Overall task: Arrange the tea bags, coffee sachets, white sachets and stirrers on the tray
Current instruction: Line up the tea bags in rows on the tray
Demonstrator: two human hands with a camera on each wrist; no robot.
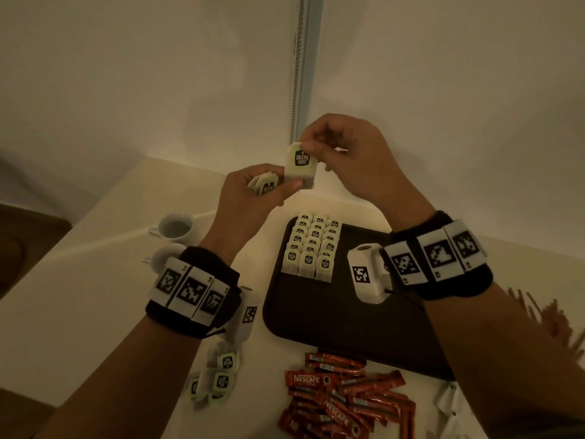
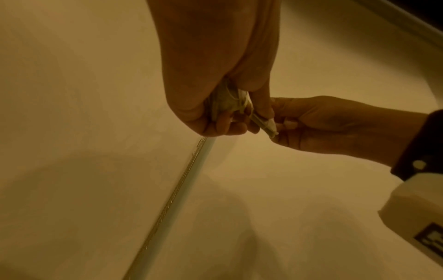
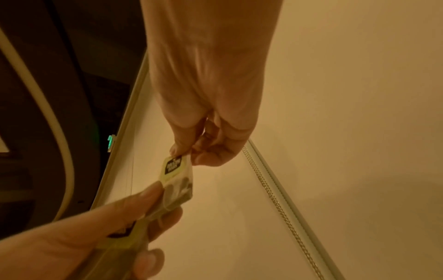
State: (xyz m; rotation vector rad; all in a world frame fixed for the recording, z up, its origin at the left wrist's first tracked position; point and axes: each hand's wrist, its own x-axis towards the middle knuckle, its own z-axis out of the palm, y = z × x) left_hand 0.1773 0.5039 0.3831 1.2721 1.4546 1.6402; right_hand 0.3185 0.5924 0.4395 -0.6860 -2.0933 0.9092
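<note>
Right hand [image 3: 210,147] pinches tea bag [image 1: 300,164] top | left hand [image 1: 253,193] clamps bundle, thumb on bag's bottom | we see tray [image 1: 380,327] below only from head view

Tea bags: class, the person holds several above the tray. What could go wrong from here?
1. The left hand grips a bunch of tea bags while the right hand pinches one tea bag by its top; pulling may spill the bunch.
2. A dropped bag could disturb the neat rows on the tray.
</note>
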